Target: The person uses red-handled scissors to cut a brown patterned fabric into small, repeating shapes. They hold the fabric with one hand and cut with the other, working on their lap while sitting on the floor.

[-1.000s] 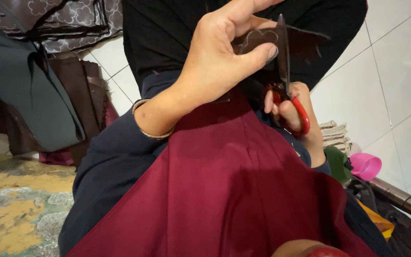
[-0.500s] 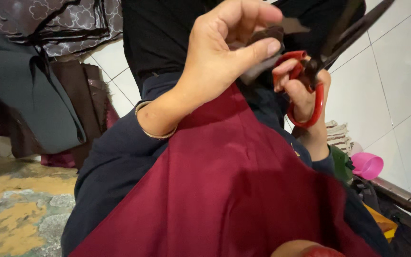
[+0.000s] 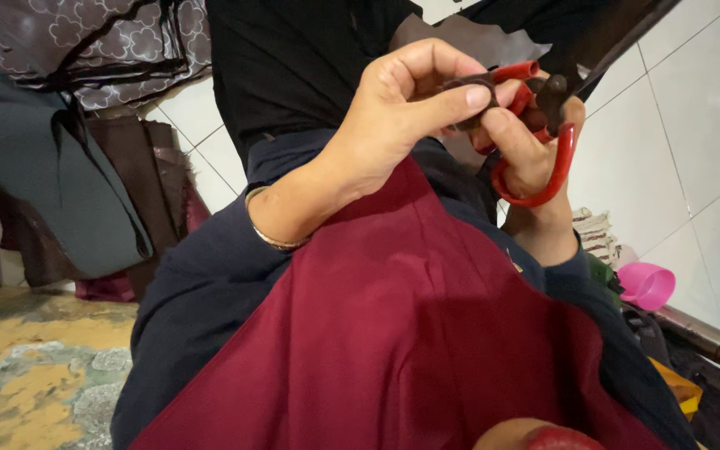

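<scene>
Two hands working close together above the lap: left hand [image 3: 393, 117] pinching a small dark scrap of cloth [image 3: 468, 87] between thumb and forefinger, right hand [image 3: 527, 154] gripping red-handled scissors [image 3: 543, 125], fingers threaded through the loops, dark blades angling up toward the top right. Judging the scrap as light, limp and floppy, best pinched near its edge and kept taut. Judging the scissors as rigid, heavier, sharp, best gripped only by the loops. Lying draped below: maroon fabric [image 3: 410, 333]. Sitting at right: pink cup [image 3: 647, 285].

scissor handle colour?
Red, on the scissors in the right hand; head view, the only one.
</scene>
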